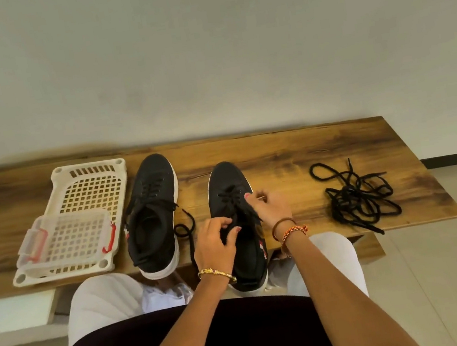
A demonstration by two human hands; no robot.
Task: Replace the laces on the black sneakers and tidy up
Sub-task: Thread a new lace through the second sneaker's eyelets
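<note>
On the wooden surface (292,148) two black sneakers stand toes away from the person. The right sneaker (233,201) sits at the near edge between both hands. The left hand (215,241) has its grip pinched on the lace (235,198) at the tongue; the right hand (271,206) has its grip pinched on a lace end beside the eyelets. The left sneaker (152,214) stands just beside it, laced, with loose ends (186,229) trailing onto the surface. Left of it lies a cream slotted basket (90,190). Inside it, at the near end, sits a clear box (66,237) with red latches; its contents cannot be made out. Well apart on the right lies a tangle of black laces (358,196).
</note>
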